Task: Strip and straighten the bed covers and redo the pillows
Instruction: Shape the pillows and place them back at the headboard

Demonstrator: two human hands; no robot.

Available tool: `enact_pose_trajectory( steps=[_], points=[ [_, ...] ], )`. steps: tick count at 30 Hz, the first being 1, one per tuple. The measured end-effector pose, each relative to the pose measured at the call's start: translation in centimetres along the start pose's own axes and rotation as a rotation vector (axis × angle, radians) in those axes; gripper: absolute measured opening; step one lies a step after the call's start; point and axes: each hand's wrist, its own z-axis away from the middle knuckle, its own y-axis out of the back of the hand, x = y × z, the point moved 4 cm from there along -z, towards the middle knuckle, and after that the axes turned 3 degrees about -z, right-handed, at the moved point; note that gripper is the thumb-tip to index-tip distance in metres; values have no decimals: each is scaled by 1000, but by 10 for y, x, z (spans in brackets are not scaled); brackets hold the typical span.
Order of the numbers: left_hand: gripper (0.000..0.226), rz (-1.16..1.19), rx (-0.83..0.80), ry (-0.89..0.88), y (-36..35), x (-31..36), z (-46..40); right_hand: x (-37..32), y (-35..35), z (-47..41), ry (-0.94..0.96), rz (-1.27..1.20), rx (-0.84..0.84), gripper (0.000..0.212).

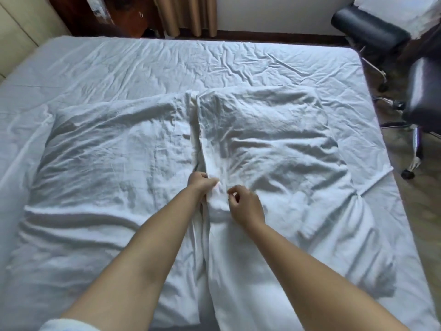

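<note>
Left hand [201, 183] fingers curled, gripping the inner edge of the right pillow [269, 149]; right hand [244, 204] fingers loosely curled just over the same pillow, holding nothing. Beside it, touching, the left pillow [107, 149], both lying on the wrinkled sheet [167, 65].

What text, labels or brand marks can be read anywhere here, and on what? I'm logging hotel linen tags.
None can be read. The two pillows, the bed sheet and the office chair show no print or tag. Neither hand, left hand or right hand, shows any writing.
</note>
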Motion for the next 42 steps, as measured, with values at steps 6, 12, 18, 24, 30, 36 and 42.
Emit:
enact_pose_trajectory(
  steps=[6, 12, 18, 24, 30, 36, 42],
  points=[
    [32, 296, 33, 51, 0, -35, 50, 5, 7, 32, 39, 30, -70, 26],
    [20, 187, 160, 120, 13, -87, 88, -4, -15, 56, 105, 52, -148, 28],
    [25, 102, 313, 32, 81, -108, 100, -32, -49, 65, 140, 108, -181, 33],
    [13, -74, 357, -67, 171, -116, 74, -94, -114, 68, 175, 136, -211, 35],
    [49, -619, 369, -133, 272, -142, 45, -160, -202, 52, 236, 275, -250, 48],
    [62, -661, 222, -16, 318, -211, 8, -203, -289, 44, 307, 442, -214, 58],
    [60, -682, 375, -73, 340, -249, -28, -207, -352, 22, 333, 635, -199, 65]
  ],
)
